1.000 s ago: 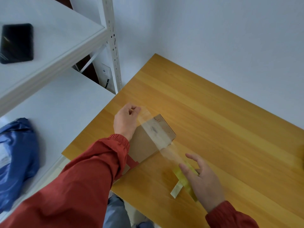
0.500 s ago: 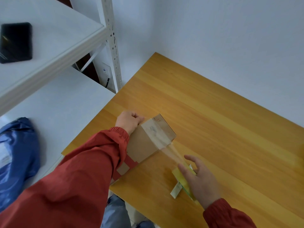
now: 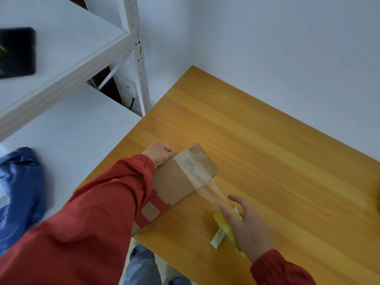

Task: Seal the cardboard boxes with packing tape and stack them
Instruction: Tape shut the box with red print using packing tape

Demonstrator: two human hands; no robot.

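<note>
1. While the left hand (image 3: 161, 154) is curling its fingers over the far edge of the cardboard box (image 3: 174, 182), pinning the tape end there, the right hand (image 3: 248, 227) is grasping the yellow tape roll (image 3: 225, 223), forefinger lifted.
2. Box is lying flat on the wooden table (image 3: 267, 151), close to its near edge.
3. Clear tape strip (image 3: 194, 167) is crossing the top and running off the box's right edge to the roll.
4. Risk: pulling at a slant, so the strip is likely wrinkling or drifting.
5. Risk: tugging harder than the left hand is holding, dragging the box or peeling the end.
6. Risk: the free span sagging and sticking to the table.
</note>
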